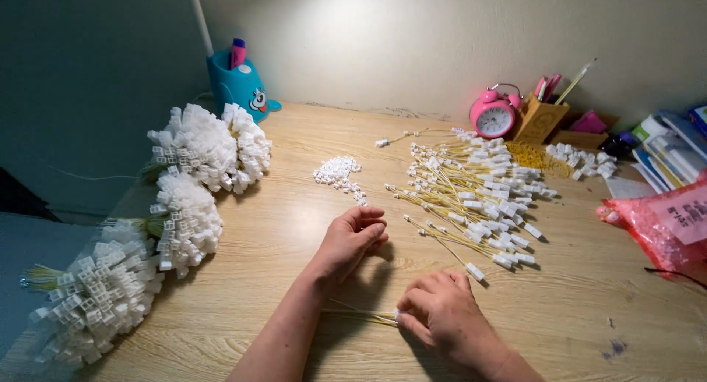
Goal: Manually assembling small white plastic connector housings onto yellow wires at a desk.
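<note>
A thin bundle of yellow wires [361, 314] lies flat on the wooden counter [280, 227], running leftward from the right hand [442, 308] and passing just below the left forearm. The right hand rests knuckles-up near the bottom edge of the view, its fingers curled down and pinching the near end of these wires, where a small white piece shows at the fingertips [401, 317]. What exactly sits under the palm is hidden.

The left hand [352, 238] lies a little above and to the left, well clear of the wires' pinched end. Its fingers are loosely bent inward, half closed; I cannot tell whether it holds anything, since the palm faces away.

Just beyond the left hand's fingertips lies a small heap of white connectors [337, 170], and to the right of it a spread of yellow wires with white plugs on their ends [479, 198], the nearest one ending close to the right hand. Along the counter's left edge lie large finished bundles of white plugs [184, 205]; the lowest one is cut off by the frame. A pink alarm clock [493, 115] stands at the back.
</note>
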